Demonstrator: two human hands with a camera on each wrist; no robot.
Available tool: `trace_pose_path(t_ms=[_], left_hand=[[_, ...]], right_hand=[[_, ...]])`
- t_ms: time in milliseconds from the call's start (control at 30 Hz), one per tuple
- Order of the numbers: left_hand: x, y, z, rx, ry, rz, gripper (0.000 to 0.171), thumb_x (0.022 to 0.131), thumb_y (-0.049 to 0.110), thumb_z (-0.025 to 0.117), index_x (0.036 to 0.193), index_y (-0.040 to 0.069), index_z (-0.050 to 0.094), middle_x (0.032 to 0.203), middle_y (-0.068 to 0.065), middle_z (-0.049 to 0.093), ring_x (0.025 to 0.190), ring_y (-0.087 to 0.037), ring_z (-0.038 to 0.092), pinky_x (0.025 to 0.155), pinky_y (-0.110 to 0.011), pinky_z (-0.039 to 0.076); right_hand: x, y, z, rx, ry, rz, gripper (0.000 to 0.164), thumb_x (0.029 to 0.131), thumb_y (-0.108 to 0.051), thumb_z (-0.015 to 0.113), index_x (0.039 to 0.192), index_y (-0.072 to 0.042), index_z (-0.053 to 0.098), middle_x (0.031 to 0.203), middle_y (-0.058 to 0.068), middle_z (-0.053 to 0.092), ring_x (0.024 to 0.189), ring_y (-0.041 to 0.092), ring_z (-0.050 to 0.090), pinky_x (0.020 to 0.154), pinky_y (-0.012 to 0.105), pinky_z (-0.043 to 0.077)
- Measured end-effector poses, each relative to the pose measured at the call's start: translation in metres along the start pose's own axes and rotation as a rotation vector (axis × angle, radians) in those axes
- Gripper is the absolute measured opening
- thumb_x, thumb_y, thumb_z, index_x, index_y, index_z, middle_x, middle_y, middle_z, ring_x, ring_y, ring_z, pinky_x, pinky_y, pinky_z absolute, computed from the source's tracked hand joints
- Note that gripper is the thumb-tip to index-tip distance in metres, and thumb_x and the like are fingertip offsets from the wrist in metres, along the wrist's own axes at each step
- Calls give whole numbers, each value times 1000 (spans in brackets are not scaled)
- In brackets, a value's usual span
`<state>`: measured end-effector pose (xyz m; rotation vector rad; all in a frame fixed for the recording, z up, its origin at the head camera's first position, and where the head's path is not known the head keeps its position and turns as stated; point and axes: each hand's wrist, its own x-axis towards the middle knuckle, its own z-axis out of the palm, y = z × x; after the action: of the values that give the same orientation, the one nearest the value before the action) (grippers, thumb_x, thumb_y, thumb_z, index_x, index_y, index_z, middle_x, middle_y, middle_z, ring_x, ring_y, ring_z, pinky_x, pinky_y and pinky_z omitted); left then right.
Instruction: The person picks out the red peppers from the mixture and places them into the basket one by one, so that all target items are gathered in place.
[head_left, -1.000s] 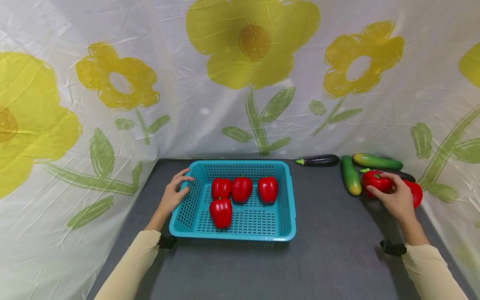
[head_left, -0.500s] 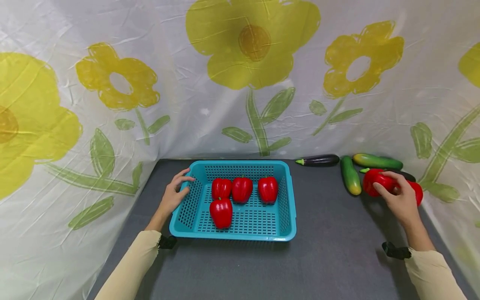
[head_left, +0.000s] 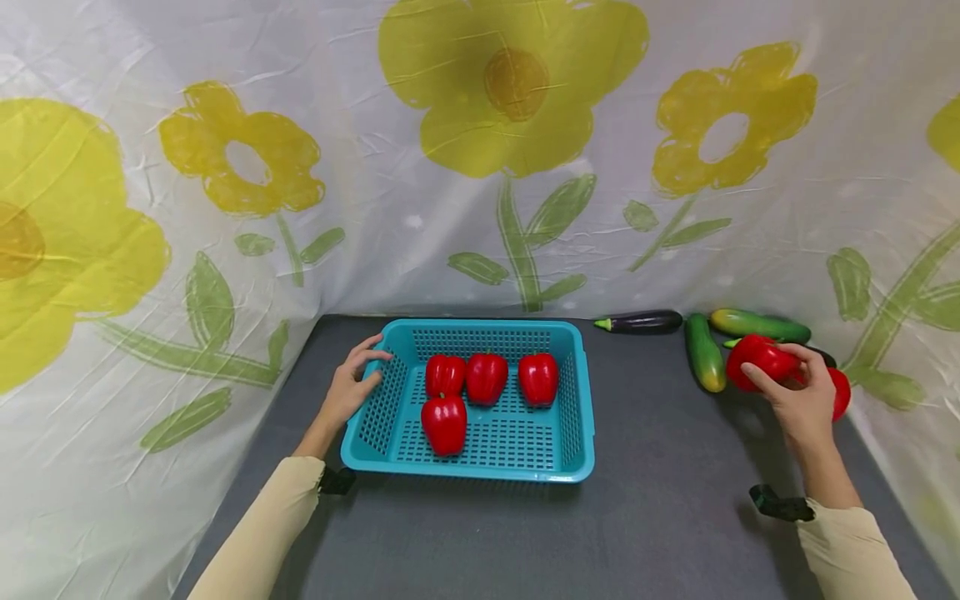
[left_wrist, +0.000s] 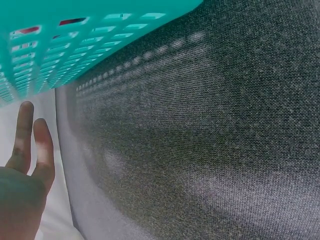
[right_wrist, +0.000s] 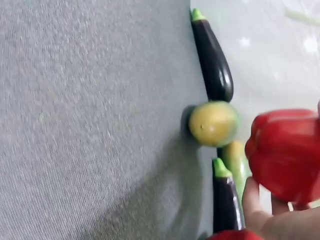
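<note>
My right hand [head_left: 808,408] grips a red bell pepper [head_left: 759,363], and the right wrist view shows this bell pepper [right_wrist: 285,152] raised off the grey table. Behind that hand another red bell pepper [head_left: 842,393] is partly hidden. My left hand [head_left: 351,385] is at the left rim of a blue-green plastic basket [head_left: 465,472], its fingers loosely spread. In the left wrist view two fingers [left_wrist: 43,145] lie just outside the perforated basket wall [left_wrist: 100,35]. Several red bell peppers [head_left: 486,379] lie inside the basket.
Along the table's back right edge lie an eggplant [head_left: 641,322], a green-and-yellow cucumber-like vegetable [head_left: 705,353] and a similar one [head_left: 761,325]. Another eggplant [right_wrist: 226,200] shows in the right wrist view. A flower-printed sheet [head_left: 412,250] hangs behind the table [head_left: 660,508].
The right hand has lifted the bell pepper slightly, uncovering a green stem behind it. The left hand stays at the basket rim. The head view has shifted a little.
</note>
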<state>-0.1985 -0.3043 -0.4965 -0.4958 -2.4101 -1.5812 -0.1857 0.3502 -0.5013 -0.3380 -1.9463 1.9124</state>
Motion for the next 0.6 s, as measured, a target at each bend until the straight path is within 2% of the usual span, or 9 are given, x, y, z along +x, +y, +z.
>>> trace_pose_path(t_ms=[133,267,400,467,600], left_hand=[[0,8,0,12,-14,9,27,92,-16,51,117,-18,61,150,-38,33,136,-58,30,96,-71,31],[0,6,-1,22,-15,27,27,92,-14,50,116,-17,61,149,-39,33,135,-58,30,93,-72,31],[1,6,-2,-4,-22,2,27,93,-14,50,118,-16,61,151,-37,31,137,-57,28,97,-73,28],[1,2,-2,-9,-17,-3,27,93,-15,51,118,-16,62,152,-37,31,138,-56,28,98,-73,27],[1,-21,-1,-11,-5,11,29,94,-15,52,120,-13,63,154,-32,32,142,-51,27,101,-74,24]], right_hand=[[-2,0,6,17,13,5,51,85,-5,82,128,-19,60,119,0,53,94,11,57,59,18,53],[-2,-2,10,70,-30,8,48,87,-4,79,129,-17,59,118,2,53,95,11,57,57,21,54],[-1,-3,12,63,-76,14,47,88,-3,78,130,-15,60,115,1,55,91,11,58,58,21,54],[0,-4,12,-11,-101,-2,47,89,-5,77,132,-16,62,114,-2,57,86,9,60,60,19,54],[-2,-10,15,-210,-180,-75,51,93,-11,75,141,-15,60,119,-8,58,89,6,62,68,16,52]])
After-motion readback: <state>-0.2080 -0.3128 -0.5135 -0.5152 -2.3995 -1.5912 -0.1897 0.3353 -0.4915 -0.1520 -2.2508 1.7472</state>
